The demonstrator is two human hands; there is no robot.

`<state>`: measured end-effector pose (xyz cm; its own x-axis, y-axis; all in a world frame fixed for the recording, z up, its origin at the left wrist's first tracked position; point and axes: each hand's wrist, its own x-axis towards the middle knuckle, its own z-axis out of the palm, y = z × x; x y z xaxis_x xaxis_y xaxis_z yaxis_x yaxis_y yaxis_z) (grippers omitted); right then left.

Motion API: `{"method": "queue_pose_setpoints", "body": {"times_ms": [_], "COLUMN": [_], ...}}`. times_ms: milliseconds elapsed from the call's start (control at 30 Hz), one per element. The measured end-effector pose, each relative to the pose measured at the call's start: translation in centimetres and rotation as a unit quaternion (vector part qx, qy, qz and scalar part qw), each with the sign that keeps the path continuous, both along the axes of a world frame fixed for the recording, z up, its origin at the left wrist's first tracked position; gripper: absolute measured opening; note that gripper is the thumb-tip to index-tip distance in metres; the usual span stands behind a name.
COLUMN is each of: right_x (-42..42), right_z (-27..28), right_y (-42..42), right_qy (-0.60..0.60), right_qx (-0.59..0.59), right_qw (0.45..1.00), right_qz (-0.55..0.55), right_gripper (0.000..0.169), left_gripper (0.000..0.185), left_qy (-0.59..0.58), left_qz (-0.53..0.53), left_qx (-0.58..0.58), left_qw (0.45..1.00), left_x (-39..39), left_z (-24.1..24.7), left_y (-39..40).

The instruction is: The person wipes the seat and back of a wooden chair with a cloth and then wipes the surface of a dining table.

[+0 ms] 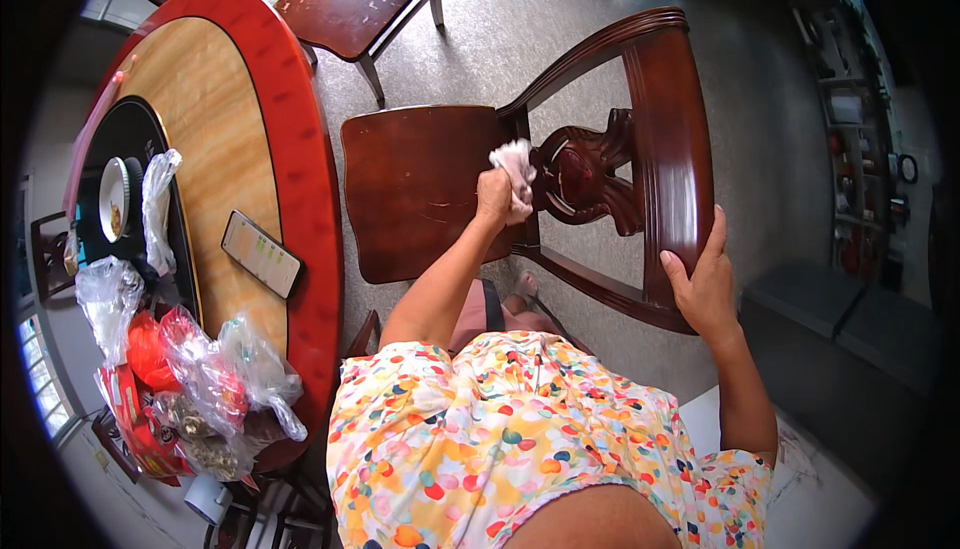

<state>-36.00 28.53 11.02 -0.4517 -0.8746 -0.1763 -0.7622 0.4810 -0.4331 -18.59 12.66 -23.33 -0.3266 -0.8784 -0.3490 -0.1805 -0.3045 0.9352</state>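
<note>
A dark varnished wooden chair (420, 181) stands before me, its seat to the left and its backrest to the right. My left hand (495, 198) grips a crumpled pale pink cloth (514, 166) at the rear of the seat, close to the carved back splat (581, 174). The cloth hides the splat's near end. Over at the right, my right hand (701, 286) clasps the lower end of the top rail (671, 174), thumb on one face and fingers along the outer edge. Light scratches mark the seat.
A round red-rimmed table (307, 174) stands at left, bearing a smartphone (262, 252), a white bowl (114, 200) and several plastic bags (199, 369). Another chair with a worn seat (360, 1) stands at the top. Shelves (855, 159) and a dark bench (810, 301) are at right.
</note>
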Motion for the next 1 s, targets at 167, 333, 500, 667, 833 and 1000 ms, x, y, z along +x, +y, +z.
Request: {"method": "queue_pose_setpoints", "body": {"times_ms": [167, 333, 500, 667, 833, 1000], "right_x": [0.5, 0.6, 0.6, 0.4, 0.4, 0.4], "right_z": [-0.1, 0.6, 0.7, 0.4, 0.0, -0.1], "right_y": [0.0, -0.3, -0.1, 0.6, 1.3, 1.9], "right_qy": [-0.088, -0.098, -0.069, -0.07, -0.095, -0.1], "right_qx": [-0.032, -0.035, 0.005, 0.023, 0.011, 0.014], "right_qw": [0.995, 0.993, 0.995, 0.996, 0.994, 0.992], "right_qz": [-0.044, -0.054, -0.069, -0.054, -0.06, -0.078], "right_gripper": [0.073, 0.072, 0.073, 0.076, 0.078, 0.079], "left_gripper": [0.019, 0.038, 0.026, 0.022, 0.03, 0.025], "left_qy": [0.166, 0.072, -0.041, -0.188, -0.26, -0.223], "left_qz": [0.027, -0.017, 0.027, -0.072, -0.401, -0.18], "left_qx": [-0.142, -0.405, -0.296, -0.147, -0.039, -0.049], "left_qw": [0.975, 0.911, 0.954, 0.968, 0.877, 0.957], "left_x": [-6.2, -9.7, -7.5, -5.2, 0.3, 2.4], "left_z": [13.2, 16.3, 6.3, -1.8, -4.5, -5.3], "left_y": [-0.2, 2.8, 2.6, 3.4, 1.5, -4.2]}}
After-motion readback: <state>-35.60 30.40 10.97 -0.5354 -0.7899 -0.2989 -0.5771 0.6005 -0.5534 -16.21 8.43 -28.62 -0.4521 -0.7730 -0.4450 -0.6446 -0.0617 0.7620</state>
